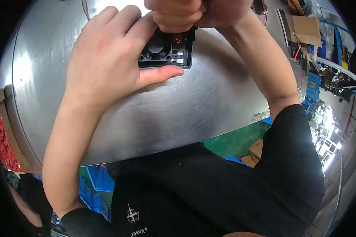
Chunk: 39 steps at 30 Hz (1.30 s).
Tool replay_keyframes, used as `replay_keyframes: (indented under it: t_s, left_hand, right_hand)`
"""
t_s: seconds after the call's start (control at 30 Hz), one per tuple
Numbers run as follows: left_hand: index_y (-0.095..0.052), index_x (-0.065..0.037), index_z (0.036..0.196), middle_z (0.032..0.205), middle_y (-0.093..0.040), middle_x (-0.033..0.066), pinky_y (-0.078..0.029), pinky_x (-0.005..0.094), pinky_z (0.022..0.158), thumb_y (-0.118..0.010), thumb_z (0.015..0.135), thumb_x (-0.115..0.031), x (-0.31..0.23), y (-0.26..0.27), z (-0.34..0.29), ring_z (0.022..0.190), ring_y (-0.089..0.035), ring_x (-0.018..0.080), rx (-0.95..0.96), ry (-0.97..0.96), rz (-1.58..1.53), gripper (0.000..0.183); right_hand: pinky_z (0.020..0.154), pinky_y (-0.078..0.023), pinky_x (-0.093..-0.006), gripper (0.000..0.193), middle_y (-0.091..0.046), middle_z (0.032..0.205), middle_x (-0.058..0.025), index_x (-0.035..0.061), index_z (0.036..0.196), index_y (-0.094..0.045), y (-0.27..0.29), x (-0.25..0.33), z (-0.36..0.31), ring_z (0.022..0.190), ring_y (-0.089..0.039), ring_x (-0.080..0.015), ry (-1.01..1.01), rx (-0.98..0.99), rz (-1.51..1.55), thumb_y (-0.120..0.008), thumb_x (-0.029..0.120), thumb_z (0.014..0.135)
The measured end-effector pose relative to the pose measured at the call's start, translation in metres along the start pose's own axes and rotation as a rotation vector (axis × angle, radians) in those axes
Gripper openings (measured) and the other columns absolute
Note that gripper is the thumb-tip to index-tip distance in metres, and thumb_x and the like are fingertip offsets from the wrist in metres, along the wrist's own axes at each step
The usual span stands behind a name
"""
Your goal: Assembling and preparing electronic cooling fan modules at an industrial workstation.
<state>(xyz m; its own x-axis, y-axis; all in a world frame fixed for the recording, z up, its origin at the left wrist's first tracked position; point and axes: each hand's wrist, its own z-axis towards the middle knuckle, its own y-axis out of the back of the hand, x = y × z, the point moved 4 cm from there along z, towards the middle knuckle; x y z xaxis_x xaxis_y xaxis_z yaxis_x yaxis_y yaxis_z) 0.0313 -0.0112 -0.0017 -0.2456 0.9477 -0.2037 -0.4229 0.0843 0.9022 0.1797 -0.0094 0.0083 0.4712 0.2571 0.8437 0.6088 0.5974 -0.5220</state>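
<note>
A black rectangular housing (190, 55) lies on the metal table near the top middle, with a small black cooling fan (156, 44) in it and a bit of red beside the fan. My left hand (106, 55) grips the housing from its left side, thumb stretched along the near edge and fingers reaching over the far part. Directly above the housing, my right hand (194, 12) is closed in a fist. Whatever it holds is hidden behind the fingers and cut off by the picture's upper edge. The housing's far side is covered by both hands.
The metal table (166, 122) has a curved near edge close to my body. Toward the right stand a cardboard box (307, 29), a flat dark panel (284, 27) and red-handled pliers (296, 53). Blue crates (102, 179) sit below the table. A thin wire (85, 9) lies far left.
</note>
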Motion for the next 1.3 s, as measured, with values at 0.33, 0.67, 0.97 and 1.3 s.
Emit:
replay_keyframes:
  t_s: [0.33,0.67,0.97,1.3]
  left_hand:
    - [-0.072,0.0,0.117,0.113,-0.067,0.0139,-0.052,0.0449,0.091,-0.08,0.072,-0.065,0.003,0.0,-0.001,0.103,-0.063,0.0351,-0.051,-0.016,-0.003,0.079]
    - [-0.07,-0.003,0.099,0.091,-0.066,0.0092,-0.053,0.04,0.081,-0.075,0.077,-0.067,0.001,-0.002,-0.001,0.086,-0.062,0.0278,-0.11,0.001,-0.074,0.068]
    - [-0.069,-0.002,0.111,0.096,-0.067,0.0103,-0.054,0.0401,0.083,-0.073,0.078,-0.068,-0.008,-0.004,0.001,0.09,-0.064,0.028,-0.106,0.051,-0.033,0.074]
    - [-0.068,-0.003,0.113,0.096,-0.065,0.0095,-0.053,0.0398,0.078,-0.078,0.075,-0.064,-0.011,-0.006,0.004,0.088,-0.063,0.0276,-0.121,0.079,-0.046,0.073]
  right_hand:
    - [0.038,-0.024,-0.0231,0.07,-0.036,0.057,0.0065,0.0083,0.079,-0.049,0.007,-0.002,0.009,0.041,-0.029,-0.0061,-0.071,0.168,0.171,-0.031,0.071,0.104]
    - [0.038,-0.027,-0.0266,0.069,-0.038,0.054,0.0034,0.0064,0.073,-0.051,0.011,0.0,0.003,0.038,-0.033,-0.0097,-0.101,0.253,0.227,-0.052,0.071,0.097]
    - [0.069,-0.04,-0.0309,0.079,-0.044,0.082,-0.0029,0.0022,0.11,-0.05,-0.009,0.039,-0.041,0.072,-0.046,-0.0165,0.223,-0.202,-0.206,-0.039,0.079,0.095]
    - [0.064,-0.043,-0.028,0.068,-0.049,0.078,-0.004,0.0038,0.107,-0.05,-0.038,0.007,-0.048,0.068,-0.049,-0.0142,0.386,-0.82,-0.458,-0.05,0.071,0.098]
